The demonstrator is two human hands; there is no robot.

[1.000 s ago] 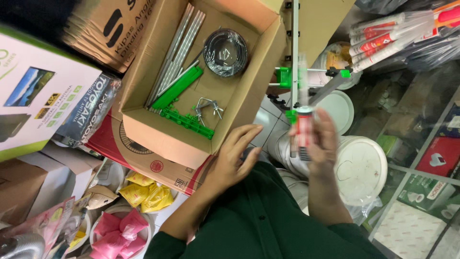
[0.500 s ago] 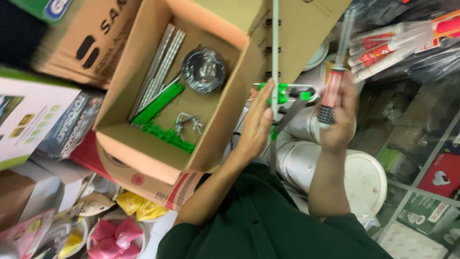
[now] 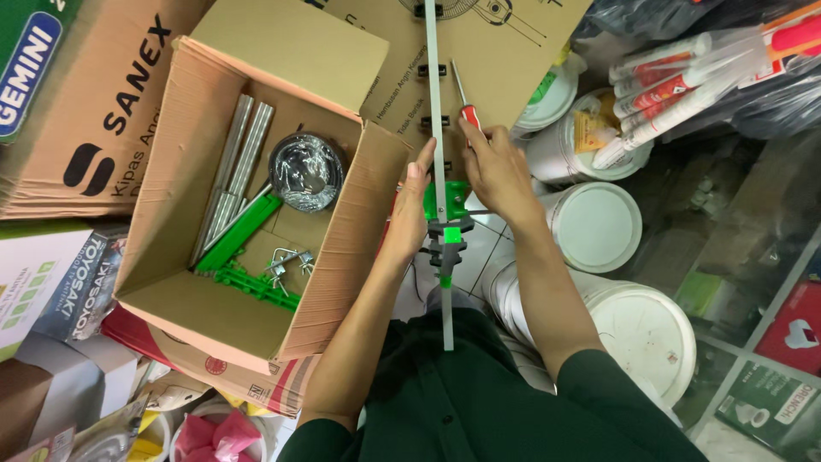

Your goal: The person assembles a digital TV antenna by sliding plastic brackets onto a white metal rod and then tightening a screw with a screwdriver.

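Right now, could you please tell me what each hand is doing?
Left hand: closed on the long metal rod.
Right hand: closed on a red-handled screwdriver.

An open cardboard box (image 3: 214, 308) holds metal tubes (image 3: 235, 162); white lidded buckets (image 3: 599, 224) stand nearby.

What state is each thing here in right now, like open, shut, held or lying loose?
Cardboard box: open, flaps up.
Metal rod: upright, gripped by left hand.
Screwdriver: held in right hand.
Green bracket: on the rod.
White buckets: lids shut.
Metal tubes: loose in box.
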